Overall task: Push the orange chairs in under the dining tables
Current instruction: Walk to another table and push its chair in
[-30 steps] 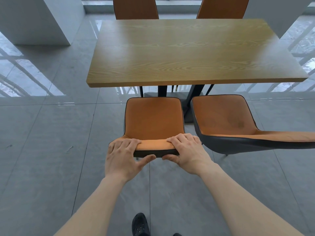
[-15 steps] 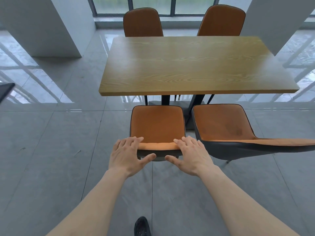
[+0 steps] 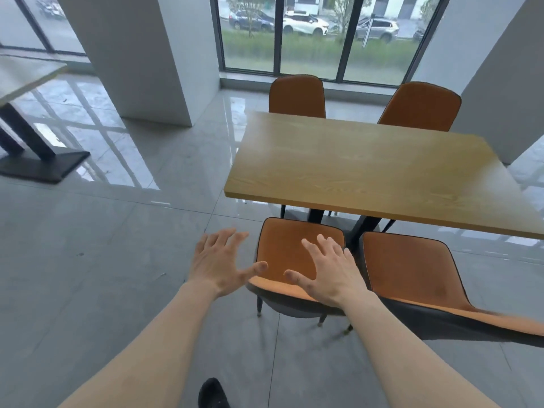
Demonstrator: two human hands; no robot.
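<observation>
Low in the middle of the frame, both hands are spread wide: left hand [image 3: 221, 262] beside the chair [image 3: 290, 254], right hand [image 3: 329, 270] above its seat. Chair sits at the worktop [image 3: 368, 169] edge.

Two chairs [image 3: 300, 254] stand side by side before the table [image 3: 368, 175], two more [image 3: 297, 95] behind it
</observation>
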